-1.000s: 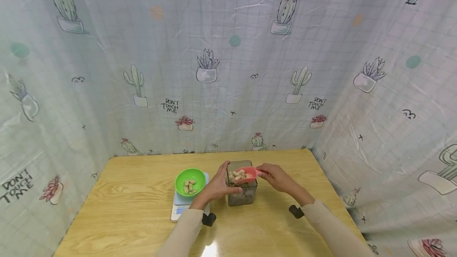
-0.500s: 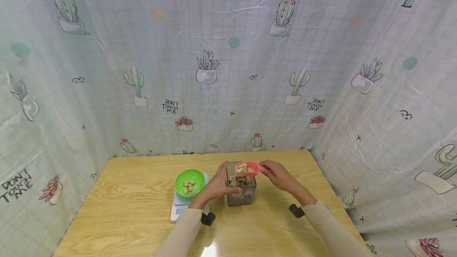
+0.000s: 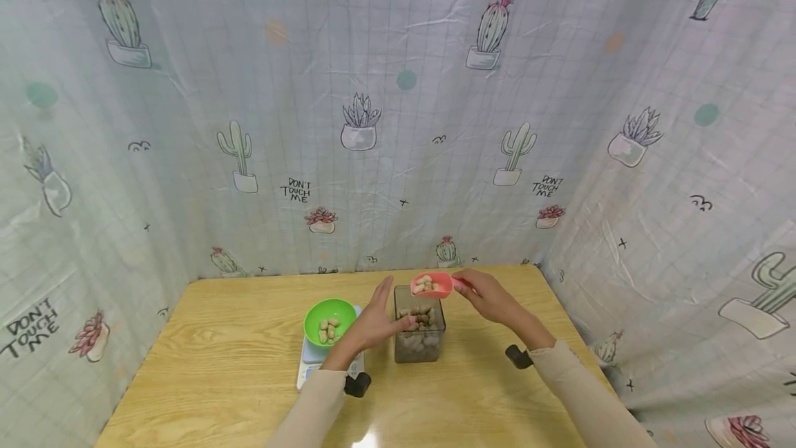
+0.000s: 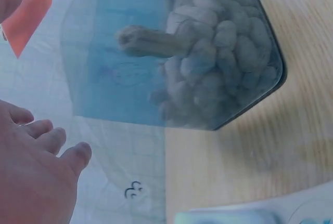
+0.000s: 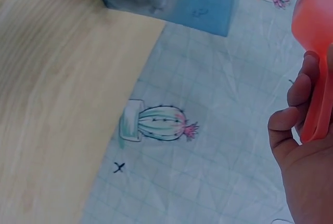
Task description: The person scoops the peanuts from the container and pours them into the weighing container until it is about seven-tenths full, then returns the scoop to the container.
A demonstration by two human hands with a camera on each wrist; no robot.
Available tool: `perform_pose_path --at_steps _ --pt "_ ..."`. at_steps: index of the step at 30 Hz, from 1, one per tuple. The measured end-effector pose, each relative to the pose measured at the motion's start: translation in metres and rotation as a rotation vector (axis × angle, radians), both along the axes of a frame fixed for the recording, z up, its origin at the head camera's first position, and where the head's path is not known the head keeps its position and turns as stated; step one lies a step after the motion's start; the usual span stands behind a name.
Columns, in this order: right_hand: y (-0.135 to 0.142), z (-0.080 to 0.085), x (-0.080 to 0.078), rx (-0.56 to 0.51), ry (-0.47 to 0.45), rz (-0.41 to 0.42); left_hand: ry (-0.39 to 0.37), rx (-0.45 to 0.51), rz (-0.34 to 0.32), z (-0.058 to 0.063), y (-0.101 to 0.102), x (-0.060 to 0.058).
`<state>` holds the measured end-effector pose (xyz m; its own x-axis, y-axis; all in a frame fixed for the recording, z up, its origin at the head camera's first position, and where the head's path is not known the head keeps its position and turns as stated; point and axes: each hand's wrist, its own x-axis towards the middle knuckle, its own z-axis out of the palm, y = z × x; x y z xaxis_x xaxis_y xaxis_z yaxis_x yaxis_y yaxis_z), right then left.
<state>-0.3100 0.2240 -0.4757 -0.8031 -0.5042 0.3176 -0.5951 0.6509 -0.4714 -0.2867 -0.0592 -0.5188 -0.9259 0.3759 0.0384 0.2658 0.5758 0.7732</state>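
My right hand (image 3: 488, 294) grips the handle of a pink-red scoop (image 5: 318, 21), its fingers curled round it. Several peanuts (image 3: 425, 285) lie in the scoop, which is above the back of a see-through grey container (image 3: 419, 351). More peanuts (image 4: 208, 52) fill the lower part of that container. My left hand (image 3: 374, 327) is at the container's left side, fingers spread and fairly straight; in the left wrist view a gap shows between them and the wall. A green bowl (image 3: 314, 327) holding several peanuts stands to the left of this hand.
Under the bowl is a white kitchen scale (image 3: 309, 358), partly hidden by my left forearm. The wooden table (image 3: 224, 358) meets a cactus-print curtain (image 3: 280, 123) at its back and sides.
The scoop has risen from among the peanuts in the container to above its back rim, with peanuts in it. My left hand has loosened from the container's side.
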Motion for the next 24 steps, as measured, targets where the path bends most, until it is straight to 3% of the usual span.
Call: perform_pose_path --at_steps 18,24 --pt "-0.023 0.032 -0.003 0.015 -0.026 0.005 0.085 0.074 0.054 0.025 -0.04 0.005" --pt "-0.041 0.038 -0.007 0.042 -0.012 0.029 0.094 0.025 0.08 0.03 -0.06 0.011"
